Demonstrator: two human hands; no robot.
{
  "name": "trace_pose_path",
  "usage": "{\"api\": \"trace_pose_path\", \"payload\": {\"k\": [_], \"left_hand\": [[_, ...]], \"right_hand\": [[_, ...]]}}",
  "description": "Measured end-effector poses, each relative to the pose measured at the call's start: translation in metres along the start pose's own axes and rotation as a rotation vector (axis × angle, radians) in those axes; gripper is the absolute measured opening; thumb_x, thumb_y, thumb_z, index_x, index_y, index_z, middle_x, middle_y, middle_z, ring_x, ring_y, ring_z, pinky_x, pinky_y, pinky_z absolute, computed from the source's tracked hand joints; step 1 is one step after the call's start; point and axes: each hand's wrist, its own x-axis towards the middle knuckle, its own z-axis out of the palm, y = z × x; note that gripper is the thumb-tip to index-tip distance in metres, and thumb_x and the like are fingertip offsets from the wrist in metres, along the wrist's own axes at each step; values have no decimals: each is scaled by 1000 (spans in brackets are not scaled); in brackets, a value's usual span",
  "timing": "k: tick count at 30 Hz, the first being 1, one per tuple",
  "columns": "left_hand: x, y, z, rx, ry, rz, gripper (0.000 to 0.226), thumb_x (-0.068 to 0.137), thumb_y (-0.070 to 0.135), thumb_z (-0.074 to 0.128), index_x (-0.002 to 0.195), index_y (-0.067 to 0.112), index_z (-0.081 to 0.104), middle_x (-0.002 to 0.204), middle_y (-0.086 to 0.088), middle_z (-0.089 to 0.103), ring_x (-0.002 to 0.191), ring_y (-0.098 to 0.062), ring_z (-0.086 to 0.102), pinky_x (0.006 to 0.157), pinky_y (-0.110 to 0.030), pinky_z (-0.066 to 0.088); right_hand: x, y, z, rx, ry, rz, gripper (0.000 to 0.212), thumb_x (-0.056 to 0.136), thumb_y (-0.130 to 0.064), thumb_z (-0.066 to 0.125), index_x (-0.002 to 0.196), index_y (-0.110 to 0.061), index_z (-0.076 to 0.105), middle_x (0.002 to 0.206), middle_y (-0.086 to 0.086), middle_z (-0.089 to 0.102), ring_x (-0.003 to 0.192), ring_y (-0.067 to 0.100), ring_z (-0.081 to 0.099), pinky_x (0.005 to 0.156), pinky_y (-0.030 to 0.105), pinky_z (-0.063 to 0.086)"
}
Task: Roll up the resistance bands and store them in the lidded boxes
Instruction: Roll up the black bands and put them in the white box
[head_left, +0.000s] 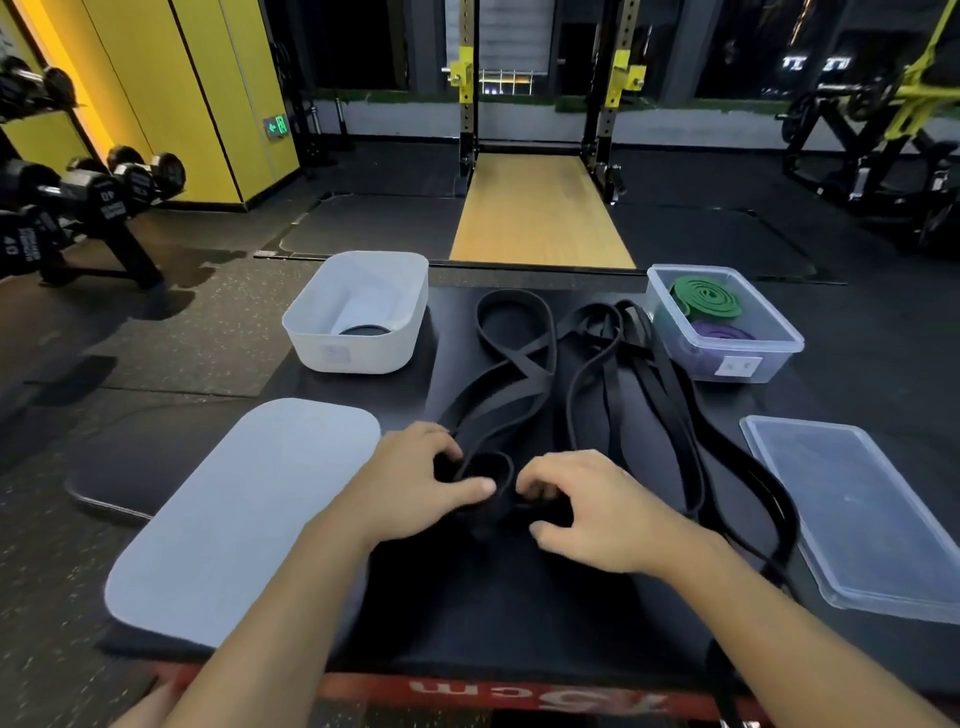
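At lower centre, both hands, left (415, 480) and right (587, 506), pinch a half-rolled flat black rubber resistance band (485, 475); a slackened grip could let the springy coil unwind.

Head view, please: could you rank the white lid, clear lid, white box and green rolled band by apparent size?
1. white lid
2. clear lid, cropped at the frame edge
3. white box
4. green rolled band
The lids lie nearer the camera, so their lead may be only nearness.

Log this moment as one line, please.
rolling; left hand, right hand hold black band coil; clear box: green roll, purple roll
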Motion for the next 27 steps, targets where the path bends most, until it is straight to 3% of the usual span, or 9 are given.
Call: {"api": "trace_pose_path", "payload": {"k": [2, 6, 9, 12, 14, 17, 22, 25, 27], "left_hand": [[-1, -3, 1, 48, -38, -8, 50, 66, 76, 73, 94, 35, 67, 115, 19, 56, 111, -9, 55, 100, -34, 49], [0, -7, -2, 9, 121, -23, 21, 94, 38, 72, 77, 31, 62, 114, 13, 57, 108, -12, 59, 98, -34, 48], [-1, -8, -5, -151, 309, -43, 37, 97, 31, 65, 64, 26, 50, 82, 8, 52, 86, -18, 57, 73, -34, 42], [-4, -6, -3, -219, 273, -43, 22, 95, 32, 72, 75, 30, 62, 97, 13, 58, 96, 0, 57, 81, -21, 39], [-6, -2, -2, -254, 291, -51, 5, 93, 32, 75, 94, 31, 70, 112, 16, 58, 101, 10, 53, 85, -11, 36], [-6, -1, -1, -281, 270, -62, 16, 89, 36, 79, 102, 33, 72, 117, 17, 59, 107, 3, 55, 88, -16, 38], [2, -6, 1, -154, 126, -42, 17, 90, 44, 75, 88, 28, 75, 111, 14, 61, 106, -4, 60, 94, -29, 48], [9, 1, 0, -135, 231, -38, 27, 98, 31, 66, 79, 11, 68, 89, -1, 66, 90, -21, 64, 81, -37, 51], [16, 12, 0, -181, 387, -25, 24, 99, 24, 61, 77, 16, 65, 81, 2, 64, 82, -19, 62, 69, -29, 46]], "right_hand": [[-5, -1, -3, 23, -8, 50, 12, 87, -39, 70, 88, -30, 62, 79, -17, 61, 83, 3, 56, 78, 9, 32], [-8, 3, -13, -233, 195, 229, 60, 97, -57, 45, 55, -15, 42, 50, -1, 45, 59, 18, 48, 66, 30, 36], [-12, 3, -27, -387, 94, 438, 60, 99, -58, 43, 58, -14, 49, 59, -3, 51, 69, 24, 51, 66, 34, 36], [-12, -2, -29, -285, -160, 381, 37, 91, -55, 57, 73, -23, 65, 72, -7, 65, 77, 16, 62, 71, 31, 47], [-12, -12, -28, -139, -193, 329, 38, 89, -61, 61, 76, -25, 67, 73, -9, 68, 76, 6, 62, 72, 30, 50], [-14, -23, -27, -151, -270, 283, 51, 74, -78, 67, 86, -29, 63, 77, -10, 68, 75, 4, 61, 66, 25, 45], [-16, -25, -22, -155, -308, 276, 21, 86, -39, 74, 95, -30, 58, 79, -11, 62, 78, 8, 59, 67, 27, 47], [-21, -26, -21, -64, -176, 252, 6, 84, -28, 66, 86, -29, 61, 70, -10, 61, 71, 7, 58, 71, 29, 53], [-25, -33, -19, 185, -83, 207, 5, 78, -23, 66, 79, -26, 63, 68, -7, 61, 63, 6, 55, 64, 26, 50]]}}
